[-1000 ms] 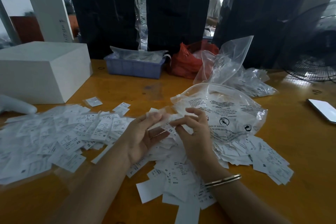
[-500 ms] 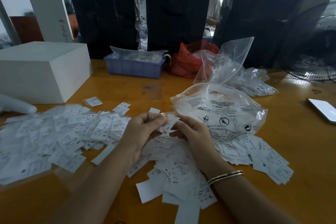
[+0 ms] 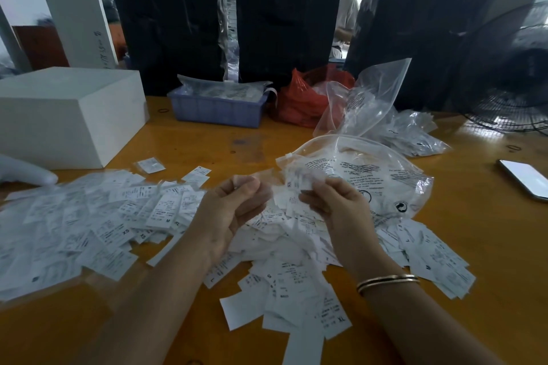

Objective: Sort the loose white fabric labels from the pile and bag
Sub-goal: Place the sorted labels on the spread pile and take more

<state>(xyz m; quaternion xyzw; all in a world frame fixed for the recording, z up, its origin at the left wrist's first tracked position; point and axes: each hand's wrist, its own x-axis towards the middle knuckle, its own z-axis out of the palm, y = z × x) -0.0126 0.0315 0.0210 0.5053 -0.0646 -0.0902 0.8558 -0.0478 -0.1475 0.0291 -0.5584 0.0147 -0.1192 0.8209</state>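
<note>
Two hands worked above a heap of loose white fabric labels (image 3: pixel 284 249) on an orange-yellow table (image 3: pixel 474 216). The left hand (image 3: pixel 231 210) was raised over the middle of the heap with its fingers curled and thumb pressed to fingertips, seemingly pinching a blurred label, though motion blur made the held piece hard to make out. The right hand (image 3: pixel 335 207), with a gold bangle (image 3: pixel 387 283) on its wrist, pinched a small bunch of labels (image 3: pixel 301 182) between thumb and fingers just in front of a clear printed plastic bag (image 3: pixel 370 175), which lay on the table touching the far side of the heap. A broad spread of labels (image 3: pixel 89 216) covered the table to the left, several showing size marks such as XS, M and XL. Farther back stood a white box (image 3: pixel 65 109), a blue plastic tray (image 3: pixel 219 111), a red plastic bag (image 3: pixel 299 98) and another clear bag (image 3: pixel 370 98) standing open. A phone (image 3: pixel 525 179) lay near the right edge, and a fan (image 3: pixel 510 92) stood behind it.
</note>
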